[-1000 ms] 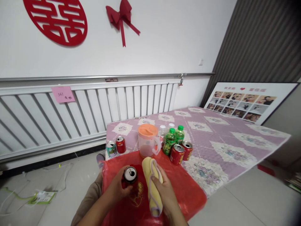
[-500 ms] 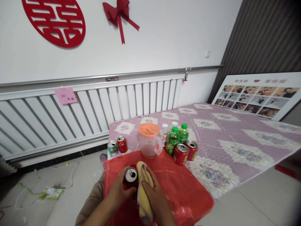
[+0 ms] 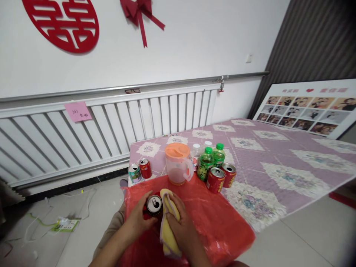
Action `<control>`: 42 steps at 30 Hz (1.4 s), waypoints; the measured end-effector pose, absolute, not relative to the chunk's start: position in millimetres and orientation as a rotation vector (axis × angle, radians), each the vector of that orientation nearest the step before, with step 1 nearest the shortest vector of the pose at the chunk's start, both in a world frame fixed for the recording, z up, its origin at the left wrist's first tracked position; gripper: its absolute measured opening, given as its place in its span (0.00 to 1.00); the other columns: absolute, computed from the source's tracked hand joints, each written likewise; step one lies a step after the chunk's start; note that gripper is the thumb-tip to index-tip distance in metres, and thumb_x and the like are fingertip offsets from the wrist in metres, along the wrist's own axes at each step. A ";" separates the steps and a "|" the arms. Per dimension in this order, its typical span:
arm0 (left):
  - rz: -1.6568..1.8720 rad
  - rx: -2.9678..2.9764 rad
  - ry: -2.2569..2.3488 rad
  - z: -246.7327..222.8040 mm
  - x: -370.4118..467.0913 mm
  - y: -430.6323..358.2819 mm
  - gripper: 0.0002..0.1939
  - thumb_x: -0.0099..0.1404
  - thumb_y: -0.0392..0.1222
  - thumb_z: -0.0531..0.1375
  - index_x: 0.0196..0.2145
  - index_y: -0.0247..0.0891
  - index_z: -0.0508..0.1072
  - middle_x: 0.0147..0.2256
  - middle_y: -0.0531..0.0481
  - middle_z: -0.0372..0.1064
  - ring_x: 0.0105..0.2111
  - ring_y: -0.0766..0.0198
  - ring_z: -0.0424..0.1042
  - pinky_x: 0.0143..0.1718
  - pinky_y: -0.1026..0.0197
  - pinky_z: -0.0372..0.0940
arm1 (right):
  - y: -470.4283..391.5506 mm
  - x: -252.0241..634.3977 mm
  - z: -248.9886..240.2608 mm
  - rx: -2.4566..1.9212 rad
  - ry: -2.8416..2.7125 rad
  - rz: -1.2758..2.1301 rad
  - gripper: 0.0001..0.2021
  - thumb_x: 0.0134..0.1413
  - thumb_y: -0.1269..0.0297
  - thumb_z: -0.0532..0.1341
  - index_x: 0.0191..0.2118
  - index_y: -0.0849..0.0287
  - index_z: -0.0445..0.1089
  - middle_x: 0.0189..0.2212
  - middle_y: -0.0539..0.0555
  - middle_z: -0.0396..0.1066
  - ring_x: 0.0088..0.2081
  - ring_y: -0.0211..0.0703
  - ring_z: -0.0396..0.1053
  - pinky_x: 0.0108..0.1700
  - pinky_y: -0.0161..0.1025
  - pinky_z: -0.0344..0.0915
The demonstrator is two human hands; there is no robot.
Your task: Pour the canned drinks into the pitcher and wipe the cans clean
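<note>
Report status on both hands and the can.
Left hand gripping the dark-rimmed can, opening up. Right hand holding yellow cloth close beside it. Pitcher standing just beyond; nothing between cloth and can.

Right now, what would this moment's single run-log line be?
left hand: holds open drink can | right hand: grips folded yellow cloth | nearby: orange-lidded pitcher, two green-capped bottles, red plastic sheet

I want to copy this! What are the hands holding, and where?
The left hand holds a black-rimmed round metal can by its side, below the rim. The right hand holds a folded yellow cloth with purple edging around its middle.
</note>
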State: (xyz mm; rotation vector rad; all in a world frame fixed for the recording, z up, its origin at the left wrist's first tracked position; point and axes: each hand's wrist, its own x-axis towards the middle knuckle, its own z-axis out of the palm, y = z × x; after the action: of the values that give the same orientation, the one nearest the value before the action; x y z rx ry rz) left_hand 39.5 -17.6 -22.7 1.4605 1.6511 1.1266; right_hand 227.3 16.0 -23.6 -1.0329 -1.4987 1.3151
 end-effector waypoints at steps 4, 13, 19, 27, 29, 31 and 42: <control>1.131 1.457 1.570 -18.8 38.6 -19.1 0.35 0.46 0.29 0.63 0.54 0.38 0.65 0.53 0.41 0.70 0.54 0.49 0.70 0.57 0.48 0.65 | 18.6 228.2 -24.9 -1.046 -1.515 1.316 0.28 0.48 0.67 0.60 0.58 0.53 0.68 0.63 0.55 0.62 0.65 0.48 0.56 0.67 0.47 0.51; 1.059 1.487 1.602 -10.9 39.4 -21.9 0.38 0.47 0.30 0.63 0.57 0.40 0.65 0.58 0.43 0.66 0.58 0.50 0.66 0.62 0.46 0.57 | 23.7 232.8 -28.7 -1.138 -1.627 1.330 0.28 0.47 0.70 0.58 0.58 0.55 0.69 0.59 0.56 0.67 0.62 0.48 0.61 0.66 0.48 0.52; 1.179 1.541 1.824 -28.4 49.2 -17.3 0.35 0.46 0.36 0.67 0.54 0.36 0.68 0.52 0.40 0.68 0.55 0.46 0.67 0.60 0.43 0.59 | 21.0 232.8 -24.9 -1.011 -1.529 1.336 0.28 0.47 0.68 0.60 0.58 0.50 0.69 0.62 0.53 0.63 0.65 0.46 0.57 0.67 0.48 0.50; 1.144 1.454 1.747 -18.8 49.2 -15.7 0.39 0.46 0.34 0.65 0.57 0.39 0.64 0.54 0.41 0.68 0.55 0.47 0.68 0.59 0.45 0.62 | 21.2 237.9 -22.3 -1.034 -1.552 1.397 0.27 0.48 0.69 0.60 0.57 0.50 0.70 0.60 0.52 0.66 0.62 0.46 0.61 0.66 0.47 0.53; 1.118 1.422 1.701 -13.4 48.1 -17.1 0.40 0.47 0.33 0.64 0.59 0.39 0.62 0.54 0.42 0.69 0.55 0.49 0.69 0.58 0.47 0.64 | 22.3 238.5 -23.7 -1.075 -1.577 1.393 0.26 0.48 0.68 0.60 0.56 0.51 0.71 0.58 0.53 0.68 0.61 0.47 0.63 0.65 0.48 0.54; 1.098 1.421 1.646 -9.3 47.5 -18.3 0.38 0.47 0.32 0.63 0.58 0.39 0.62 0.54 0.43 0.69 0.54 0.51 0.70 0.57 0.48 0.65 | 22.8 238.6 -24.4 -1.085 -1.585 1.379 0.25 0.48 0.68 0.60 0.55 0.52 0.71 0.58 0.54 0.69 0.60 0.48 0.63 0.65 0.48 0.54; 1.069 1.496 1.465 -10.1 45.4 -19.0 0.33 0.49 0.28 0.59 0.54 0.40 0.64 0.52 0.45 0.71 0.54 0.54 0.70 0.60 0.50 0.62 | 21.1 240.4 -24.2 -1.021 -1.528 1.387 0.27 0.49 0.68 0.60 0.57 0.51 0.69 0.60 0.53 0.65 0.62 0.47 0.61 0.66 0.47 0.53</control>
State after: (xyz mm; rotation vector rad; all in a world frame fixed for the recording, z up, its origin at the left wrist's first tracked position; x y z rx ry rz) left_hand 45.4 -19.0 -10.1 1.4962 1.4650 1.0687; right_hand 240.4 21.1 -24.2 -1.0212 -1.5281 1.3870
